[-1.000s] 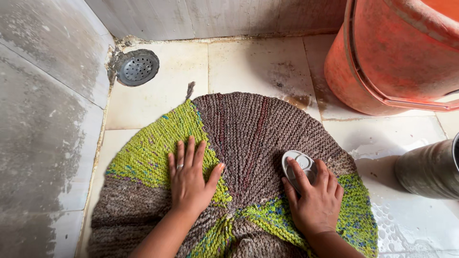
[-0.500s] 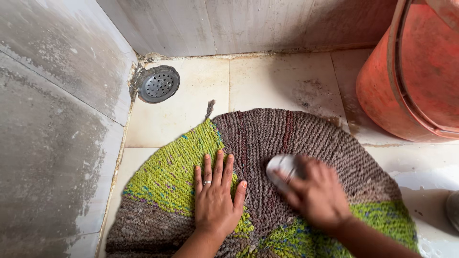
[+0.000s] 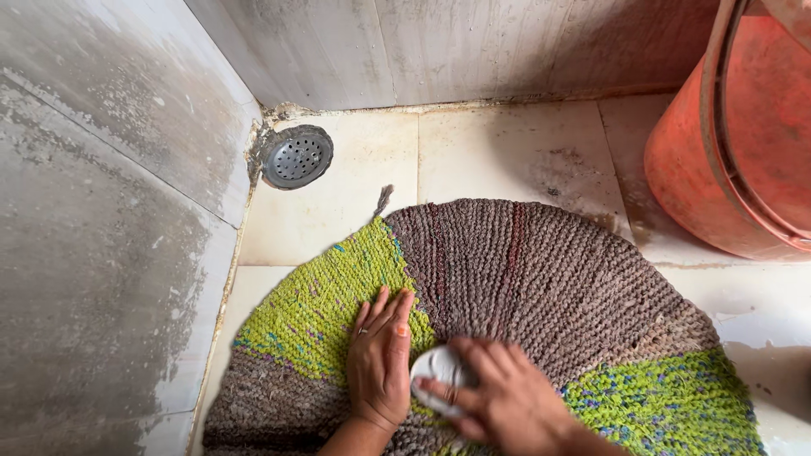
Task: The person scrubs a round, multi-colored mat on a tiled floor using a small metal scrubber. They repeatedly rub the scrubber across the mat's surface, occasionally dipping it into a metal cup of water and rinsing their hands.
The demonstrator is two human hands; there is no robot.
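Observation:
A round knitted mat (image 3: 541,279) in brown and green wedges lies flat on the tiled floor. My left hand (image 3: 380,359), with a ring on one finger, presses palm down on the green wedge, fingers close together. My right hand (image 3: 507,397) grips a small white oval scrubber (image 3: 435,369) and holds it against the mat right beside my left hand, near the mat's centre. Its fingers cover most of the scrubber.
A round metal floor drain (image 3: 296,156) sits in the corner at the upper left. An orange bucket (image 3: 743,143) stands at the right, close to the mat's edge. Stained walls (image 3: 101,211) close the left and back. The tiles (image 3: 507,152) look wet at lower right.
My right hand has dragged the scrubber left and toward me across the brown wedge, until it is next to my left hand. The view has shifted, and the metal vessel at right has left the frame.

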